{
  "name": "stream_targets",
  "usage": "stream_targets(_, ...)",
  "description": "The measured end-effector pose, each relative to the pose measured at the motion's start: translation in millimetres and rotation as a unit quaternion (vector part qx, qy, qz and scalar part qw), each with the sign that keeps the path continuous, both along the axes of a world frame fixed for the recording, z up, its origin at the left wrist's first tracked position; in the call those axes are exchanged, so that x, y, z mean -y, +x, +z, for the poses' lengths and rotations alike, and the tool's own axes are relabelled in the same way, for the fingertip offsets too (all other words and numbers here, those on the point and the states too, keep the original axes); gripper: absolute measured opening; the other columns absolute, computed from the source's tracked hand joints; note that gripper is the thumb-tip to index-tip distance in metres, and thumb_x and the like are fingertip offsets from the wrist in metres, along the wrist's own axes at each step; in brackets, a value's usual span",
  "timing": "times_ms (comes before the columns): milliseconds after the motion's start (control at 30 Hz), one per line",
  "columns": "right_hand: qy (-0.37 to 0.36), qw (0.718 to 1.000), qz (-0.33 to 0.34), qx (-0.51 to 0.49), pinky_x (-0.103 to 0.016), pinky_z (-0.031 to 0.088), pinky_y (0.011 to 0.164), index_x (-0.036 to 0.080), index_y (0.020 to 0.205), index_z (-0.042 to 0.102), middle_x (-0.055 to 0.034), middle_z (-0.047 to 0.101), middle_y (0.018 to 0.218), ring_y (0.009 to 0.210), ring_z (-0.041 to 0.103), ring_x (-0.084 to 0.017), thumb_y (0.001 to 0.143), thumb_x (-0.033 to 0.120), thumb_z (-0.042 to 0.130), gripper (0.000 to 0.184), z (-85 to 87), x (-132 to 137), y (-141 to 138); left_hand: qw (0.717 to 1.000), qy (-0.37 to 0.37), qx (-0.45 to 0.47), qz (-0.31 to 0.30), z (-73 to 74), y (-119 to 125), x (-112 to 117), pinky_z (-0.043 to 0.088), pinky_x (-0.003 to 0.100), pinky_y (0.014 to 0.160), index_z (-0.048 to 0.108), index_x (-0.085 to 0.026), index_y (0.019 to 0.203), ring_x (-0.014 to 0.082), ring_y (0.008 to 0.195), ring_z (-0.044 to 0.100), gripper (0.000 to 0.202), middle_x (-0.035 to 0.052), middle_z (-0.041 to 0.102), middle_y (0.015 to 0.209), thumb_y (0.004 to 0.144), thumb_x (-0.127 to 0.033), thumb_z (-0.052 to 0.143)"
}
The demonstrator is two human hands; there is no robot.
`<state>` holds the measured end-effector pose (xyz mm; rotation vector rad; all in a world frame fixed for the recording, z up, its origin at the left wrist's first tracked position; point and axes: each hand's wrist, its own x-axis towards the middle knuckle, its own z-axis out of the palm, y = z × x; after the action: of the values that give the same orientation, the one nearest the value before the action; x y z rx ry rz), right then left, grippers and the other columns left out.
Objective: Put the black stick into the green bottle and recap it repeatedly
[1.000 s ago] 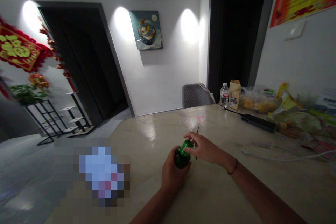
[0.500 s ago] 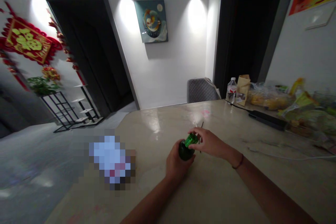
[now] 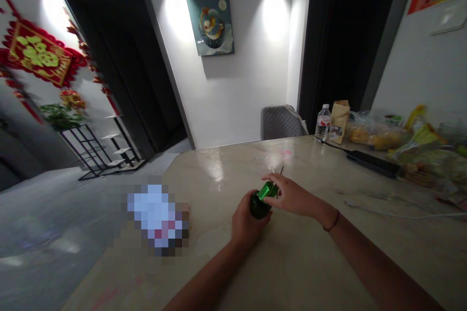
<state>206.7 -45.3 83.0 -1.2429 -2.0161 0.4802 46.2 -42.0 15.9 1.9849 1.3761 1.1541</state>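
Observation:
A small dark green bottle [image 3: 258, 206] with a bright green cap [image 3: 268, 189] stands on the beige marble table [image 3: 299, 262]. My left hand [image 3: 246, 226] is wrapped round the bottle's body from below. My right hand [image 3: 290, 197] pinches the cap with its fingertips, and a thin dark stick [image 3: 281, 171] pokes out just above those fingers. A red cord circles my right wrist.
A black remote-like bar [image 3: 372, 163], a white cable [image 3: 397, 215], a water bottle [image 3: 323, 123], a paper bag [image 3: 339, 115] and bags of food [image 3: 419, 153] line the table's right side. A grey chair [image 3: 281, 123] stands at the far edge. A blurred patch lies at the table's left.
The view has shifted slightly up and left. Both hands stay on the green bottle, and my right fingers keep their grip on the cap.

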Motion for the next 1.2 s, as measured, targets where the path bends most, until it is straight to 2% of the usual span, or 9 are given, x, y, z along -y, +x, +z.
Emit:
stream_targets(100, 0.009, 1.0, 0.001, -0.004, -0.032, 0.042, 0.083, 0.019, 0.112, 0.05, -0.0077, 0.055, 0.108, 0.096, 0.054, -0.019, 0.066, 0.024, 0.065, 0.048, 1.7, 1.0, 0.3, 1.0, -0.002, 0.006, 0.0, -0.5, -0.2, -0.2, 0.044, 0.03, 0.083, 0.046, -0.025, 0.114, 0.0188, 0.095, 0.058, 0.057, 0.0017, 0.061, 0.106, 0.061, -0.03, 0.067)
stream_targets(200, 0.0, 1.0, -0.022, -0.005, -0.032, 0.042, 0.08, 0.019, 0.107, 0.053, -0.0064, 0.058, 0.101, 0.09, 0.055, -0.018, 0.067, 0.029, 0.065, 0.043, 3.1, 0.8, -0.4, 1.0, -0.001, 0.004, 0.005, -0.9, -0.2, -0.5, 0.044, 0.031, 0.083, 0.047, -0.025, 0.114, 0.0195, 0.096, 0.058, 0.058, 0.0023, 0.061, 0.106, 0.06, -0.031, 0.068)
stream_targets(400, 0.036, 0.999, -0.012, -0.005, -0.029, 0.043, 0.077, 0.018, 0.102, 0.056, -0.0048, 0.058, 0.096, 0.085, 0.055, -0.016, 0.067, 0.02, 0.063, 0.035, 8.0, 1.9, -1.6, 1.0, 0.006, 0.006, 0.006, -0.4, 0.0, -0.4, 0.045, 0.03, 0.081, 0.046, -0.025, 0.114, 0.0185, 0.094, 0.058, 0.057, 0.0016, 0.061, 0.105, 0.061, -0.03, 0.067)
stream_targets(567, 0.059, 0.997, -0.026, -0.049, -0.028, 0.044, 0.072, 0.019, 0.095, 0.058, -0.0041, 0.058, 0.091, 0.078, 0.054, -0.014, 0.068, 0.024, 0.063, 0.028, 9.7, -3.7, 8.0, 1.0, -0.005, 0.006, 0.008, 2.1, 0.4, 0.7, 0.044, 0.031, 0.084, 0.047, -0.025, 0.112, 0.019, 0.095, 0.058, 0.057, 0.0014, 0.062, 0.105, 0.059, -0.03, 0.068)
stream_targets(667, 0.03, 0.992, -0.05, -0.111, -0.027, 0.046, 0.069, 0.017, 0.096, 0.057, -0.0046, 0.059, 0.091, 0.074, 0.056, -0.013, 0.068, 0.028, 0.062, 0.03, 1.5, -15.3, 21.6, 1.0, -0.006, -0.001, 0.007, 2.2, 0.8, 1.1, 0.043, 0.031, 0.086, 0.048, -0.025, 0.113, 0.0195, 0.098, 0.057, 0.058, 0.0021, 0.061, 0.108, 0.059, -0.028, 0.069)
stream_targets(800, 0.006, 0.98, -0.118, -0.16, -0.03, 0.047, 0.07, 0.015, 0.098, 0.054, -0.0064, 0.059, 0.094, 0.075, 0.057, -0.015, 0.065, 0.026, 0.061, 0.035, -20.8, -33.9, 44.9, 1.0, 0.0, -0.011, 0.006, 0.4, 0.7, 0.9, 0.043, 0.031, 0.087, 0.048, -0.025, 0.113, 0.0194, 0.1, 0.057, 0.059, 0.0025, 0.061, 0.109, 0.059, -0.029, 0.069)
stream_targets(933, 0.007, 0.979, -0.183, -0.087, -0.034, 0.044, 0.081, 0.014, 0.091, 0.057, -0.0067, 0.058, 0.091, 0.083, 0.056, -0.019, 0.058, 0.02, 0.062, 0.034, -42.4, -44.4, 64.8, 1.0, 0.005, -0.012, 0.001, -0.6, 0.1, 0.4, 0.043, 0.03, 0.086, 0.047, -0.025, 0.114, 0.0186, 0.099, 0.057, 0.058, 0.0023, 0.061, 0.108, 0.06, -0.03, 0.068)
stream_targets(1200, -0.054, 0.981, -0.187, -0.006, -0.03, 0.043, 0.075, 0.014, 0.088, 0.051, -0.0065, 0.058, 0.088, 0.079, 0.055, -0.016, 0.059, 0.014, 0.058, 0.03, -55.9, -45.1, 79.4, 1.0, 0.004, -0.021, 0.006, 0.1, 0.2, 0.6, 0.044, 0.03, 0.085, 0.046, -0.026, 0.114, 0.0188, 0.098, 0.057, 0.057, 0.0017, 0.061, 0.107, 0.061, -0.032, 0.068)
